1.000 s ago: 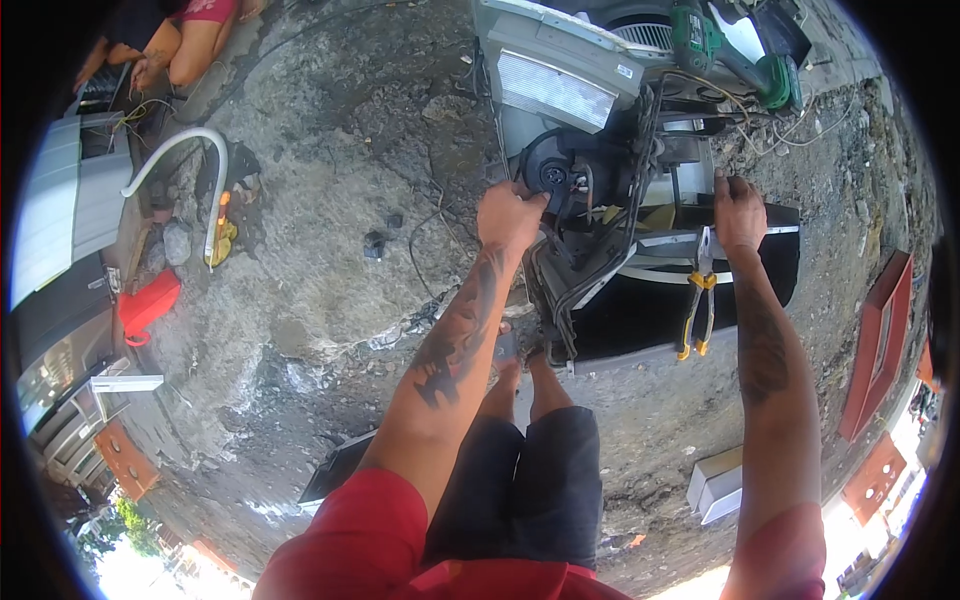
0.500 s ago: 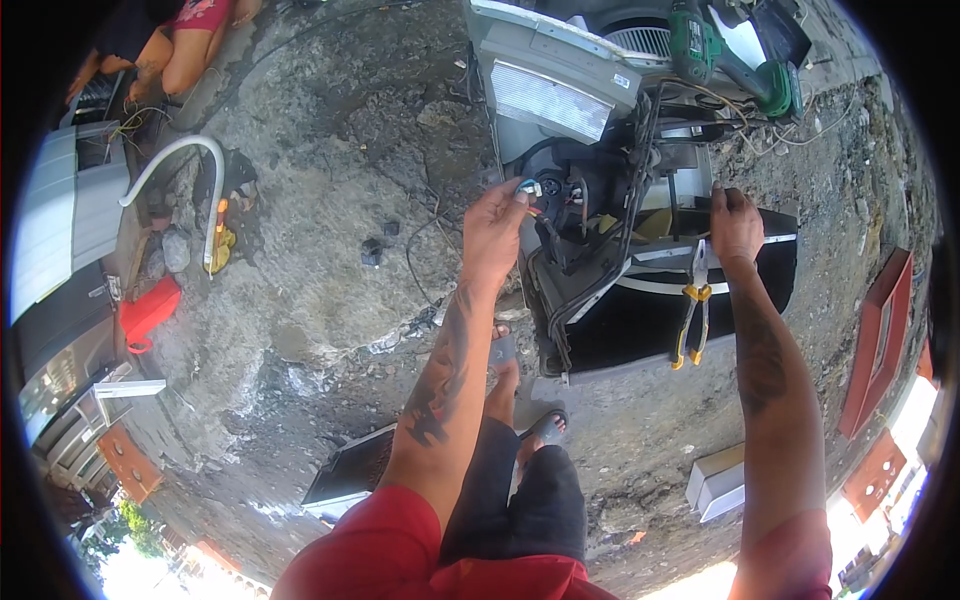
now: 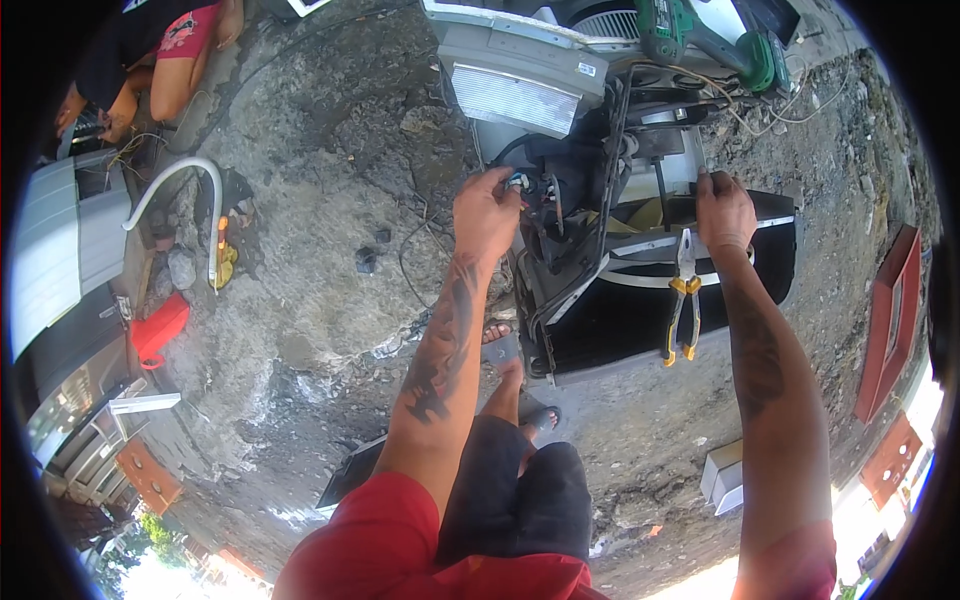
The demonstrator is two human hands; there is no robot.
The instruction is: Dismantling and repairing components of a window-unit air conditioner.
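An opened air-conditioner unit [image 3: 590, 378] lies on the ground in front of me, with a finned coil [image 3: 513, 98] and black inner parts showing. My left hand [image 3: 485, 216] pinches a small wire connector [image 3: 517, 182], white and blue, beside the black housing at the unit's left. At the right side, my right hand [image 3: 726, 212] has its fingers curled on the edge of the unit's casing; the fingertips are partly hidden. Between my hands, pliers [image 3: 684, 290] with yellow-and-grey handles rest across the unit's frame, touched by neither hand.
A green cordless drill [image 3: 700, 38] lies at the unit's far right, near loose cables. On the left are a bent white hose [image 3: 216, 200], a red bag-like item [image 3: 158, 328] and a crouching person [image 3: 170, 60]. A red frame [image 3: 892, 320] stands at right.
The whole view has shifted a little. My left hand has moved slightly closer to the black housing with the connector. My right hand stays at the casing edge, and the pliers rest as before.
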